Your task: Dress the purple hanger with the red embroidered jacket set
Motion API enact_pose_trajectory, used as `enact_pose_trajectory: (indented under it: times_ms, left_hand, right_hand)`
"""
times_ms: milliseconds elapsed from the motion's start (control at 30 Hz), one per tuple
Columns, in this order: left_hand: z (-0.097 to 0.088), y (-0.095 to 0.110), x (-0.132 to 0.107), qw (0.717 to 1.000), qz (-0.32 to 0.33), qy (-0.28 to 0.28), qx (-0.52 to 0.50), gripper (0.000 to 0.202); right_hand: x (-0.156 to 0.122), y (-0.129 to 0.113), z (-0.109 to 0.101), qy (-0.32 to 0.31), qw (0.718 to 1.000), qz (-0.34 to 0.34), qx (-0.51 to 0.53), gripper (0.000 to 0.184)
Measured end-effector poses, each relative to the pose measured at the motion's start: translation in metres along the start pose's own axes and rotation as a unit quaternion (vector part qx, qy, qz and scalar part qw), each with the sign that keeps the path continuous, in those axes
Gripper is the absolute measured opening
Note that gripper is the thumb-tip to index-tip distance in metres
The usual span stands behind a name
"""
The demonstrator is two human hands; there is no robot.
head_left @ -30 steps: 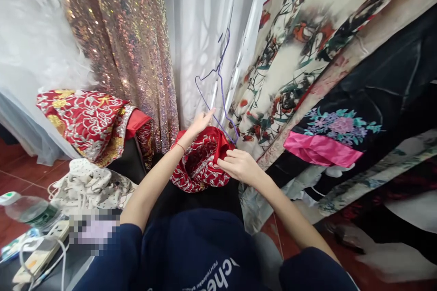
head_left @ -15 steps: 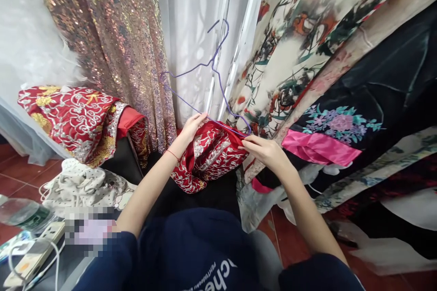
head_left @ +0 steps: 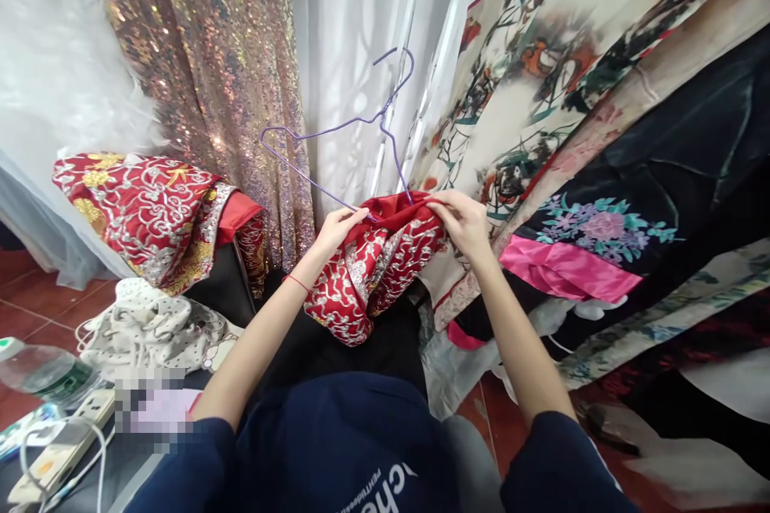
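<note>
Over my lap, a red garment (head_left: 346, 292) with silver embroidery is held up by its red-lined edge. My left hand (head_left: 340, 231) pinches that edge at its left side, close to the lower bar of a purple wire hanger (head_left: 354, 122). On the far side, my right hand (head_left: 462, 218) is closed on the garment's right edge. The hanger stands with its hook up, and its right end goes inside the garment's opening, where the cloth hides it. Whether the left fingers also grip the hanger bar, I cannot tell.
Another red embroidered garment (head_left: 144, 216) lies to the left, over something black. Below it are a dotted white cloth (head_left: 156, 333), a plastic bottle (head_left: 45, 369) and a power strip (head_left: 66, 445) with cables. A sequined gold fabric (head_left: 210, 72) and a floral dress (head_left: 517, 104) hang ahead.
The hanger's right end has gone from outside, above the red edge, to inside the garment. My right hand has moved up and left, raising the cloth around it.
</note>
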State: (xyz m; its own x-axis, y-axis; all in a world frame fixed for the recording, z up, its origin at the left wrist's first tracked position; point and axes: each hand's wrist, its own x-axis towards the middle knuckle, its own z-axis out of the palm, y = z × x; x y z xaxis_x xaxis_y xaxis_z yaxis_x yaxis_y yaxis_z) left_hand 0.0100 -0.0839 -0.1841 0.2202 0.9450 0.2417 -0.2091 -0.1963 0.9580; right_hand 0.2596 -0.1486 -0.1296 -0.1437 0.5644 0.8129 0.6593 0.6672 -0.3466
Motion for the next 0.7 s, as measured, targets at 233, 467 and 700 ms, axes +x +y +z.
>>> enact_pose_trajectory:
  times_ms: [233,467,700]
  left_hand:
    - [-0.019,0.004,-0.002,0.998,0.034,0.026,0.054,0.035]
    - [-0.022,0.005,-0.006,0.96,0.169,0.026,0.222,0.035]
    - [-0.039,0.006,-0.034,0.797,0.271,-0.018,0.539,0.023]
  right_hand:
    - [0.019,-0.015,0.051,-0.001,0.995,0.085,0.046,0.026]
    - [0.026,-0.014,0.061,-0.038,0.994,0.097,-0.013,0.026]
    - [0.026,-0.001,0.057,-0.061,0.993,0.08,-0.054,0.04]
